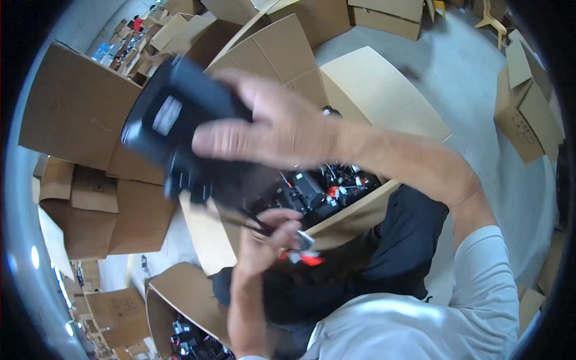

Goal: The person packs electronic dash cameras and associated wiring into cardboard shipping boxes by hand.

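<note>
My right hand [270,123], blurred by motion, grips a black plastic box-shaped unit [186,108] with a pale label. The unit is held up at the left, above the large open carton. Lower down, my left hand [267,240] is closed on a black cable [255,222], which seems to run up toward the unit. Beside the left fingers hang red and white plugs [306,258] and a small shiny grey piece [305,240]. What the palm covers is hidden.
Before me, an open carton [336,222] holds several black units [309,189] with tangled wires and red plugs. Another carton [186,288] with black parts [195,342] stands at lower left. Large cardboard flaps [78,102] rise at the left; a further carton [522,108] stands at the right.
</note>
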A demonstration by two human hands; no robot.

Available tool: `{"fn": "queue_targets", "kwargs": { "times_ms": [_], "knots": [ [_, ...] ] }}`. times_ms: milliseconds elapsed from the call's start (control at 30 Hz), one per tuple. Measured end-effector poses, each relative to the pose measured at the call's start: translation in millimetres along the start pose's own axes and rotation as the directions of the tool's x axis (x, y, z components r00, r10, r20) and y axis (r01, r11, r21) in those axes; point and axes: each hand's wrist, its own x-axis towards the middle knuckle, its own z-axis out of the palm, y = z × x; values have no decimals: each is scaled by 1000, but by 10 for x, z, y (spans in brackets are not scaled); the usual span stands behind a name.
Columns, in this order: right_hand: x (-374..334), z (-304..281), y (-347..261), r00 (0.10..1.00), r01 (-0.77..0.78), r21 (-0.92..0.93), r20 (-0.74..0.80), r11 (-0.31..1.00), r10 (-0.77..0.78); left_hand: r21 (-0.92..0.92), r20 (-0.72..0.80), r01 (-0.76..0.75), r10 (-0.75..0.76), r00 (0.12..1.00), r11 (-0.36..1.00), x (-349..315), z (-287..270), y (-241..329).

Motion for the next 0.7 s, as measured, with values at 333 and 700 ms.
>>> {"fn": "queue_targets", "kwargs": {
  "times_ms": [333, 700],
  "knots": [
    [-1492, -1305, 3230, 169, -980, -130, -150, 150, 974, 896, 232, -379, 482, 845, 233, 1373, -1258, -688],
    [-1870, -1064, 4406, 165, -983, 68, -60, 169, 985, 973, 190, -231, 507, 840, 17, 1293, -1726, -712]
  ]
}}
